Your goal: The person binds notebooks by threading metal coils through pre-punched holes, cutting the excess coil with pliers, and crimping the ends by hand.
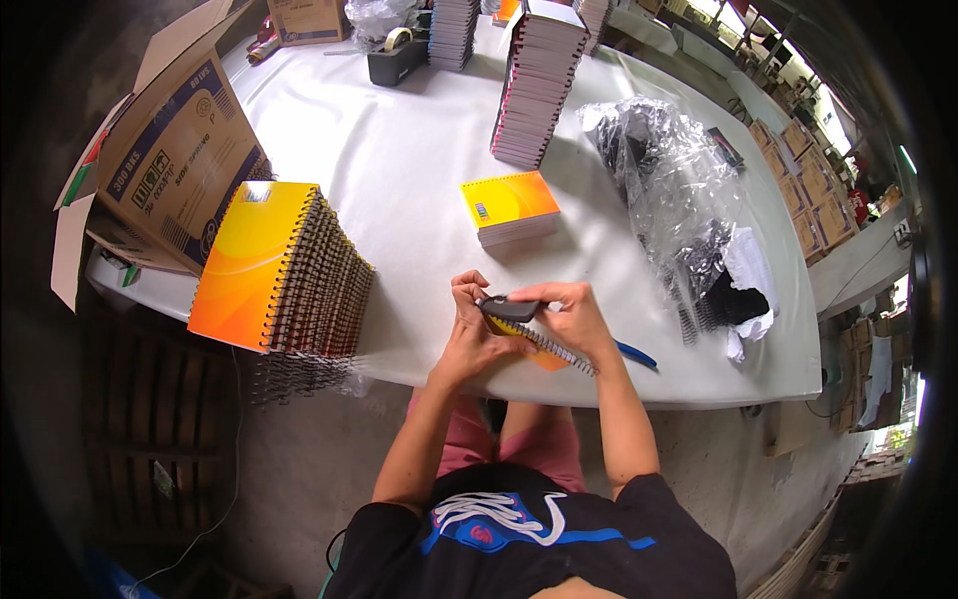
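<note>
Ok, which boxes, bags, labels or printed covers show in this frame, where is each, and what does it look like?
Cardboard box: table's far left, tipped open, brown with a blue printed panel.
Second cardboard box: far edge, brown, small label.
Clear plastic bag: right of centre, crumpled, dark wire coils inside.
Notebook pile: table centre, orange-yellow cover, small blue label.
Leaning notebook stack: near left edge, orange covers, spiral bindings.
Stacked cartons: right of the table, brown.

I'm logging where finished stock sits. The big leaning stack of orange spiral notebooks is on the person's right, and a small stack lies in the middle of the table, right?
Not quite. The head view shows the big leaning stack of orange spiral notebooks on the person's left, beside a cardboard box. The small stack does lie in the middle of the table.
</note>
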Tool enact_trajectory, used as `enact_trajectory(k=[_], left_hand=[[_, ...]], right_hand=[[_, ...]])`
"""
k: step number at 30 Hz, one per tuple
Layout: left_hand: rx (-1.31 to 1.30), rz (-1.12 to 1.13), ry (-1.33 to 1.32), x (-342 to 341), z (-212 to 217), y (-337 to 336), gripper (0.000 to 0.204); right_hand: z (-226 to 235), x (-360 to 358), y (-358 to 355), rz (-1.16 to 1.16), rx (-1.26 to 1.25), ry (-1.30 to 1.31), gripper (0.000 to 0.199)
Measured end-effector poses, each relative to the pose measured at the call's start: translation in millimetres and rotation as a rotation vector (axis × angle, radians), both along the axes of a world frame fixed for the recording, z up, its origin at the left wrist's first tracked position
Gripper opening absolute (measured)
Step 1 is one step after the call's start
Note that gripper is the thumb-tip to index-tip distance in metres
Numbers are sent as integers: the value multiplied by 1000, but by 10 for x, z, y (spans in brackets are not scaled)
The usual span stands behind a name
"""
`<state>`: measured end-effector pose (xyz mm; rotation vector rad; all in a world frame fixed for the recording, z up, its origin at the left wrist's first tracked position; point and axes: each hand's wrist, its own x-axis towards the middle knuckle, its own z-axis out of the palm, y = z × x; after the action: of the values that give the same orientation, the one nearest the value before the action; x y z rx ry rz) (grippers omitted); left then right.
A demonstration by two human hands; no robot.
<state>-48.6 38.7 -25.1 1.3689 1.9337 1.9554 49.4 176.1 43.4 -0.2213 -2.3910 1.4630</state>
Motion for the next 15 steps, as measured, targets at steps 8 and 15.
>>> enact_trajectory(k=[8, 15], left_hand=[[39, -93, -742, 65, 101, -263, 31], [178, 194, -573, 342, 490, -246, 23]], right_hand=[[-5, 1172, 149, -544, 664, -622, 68], [-499, 1618, -368, -735, 612, -326, 56]])
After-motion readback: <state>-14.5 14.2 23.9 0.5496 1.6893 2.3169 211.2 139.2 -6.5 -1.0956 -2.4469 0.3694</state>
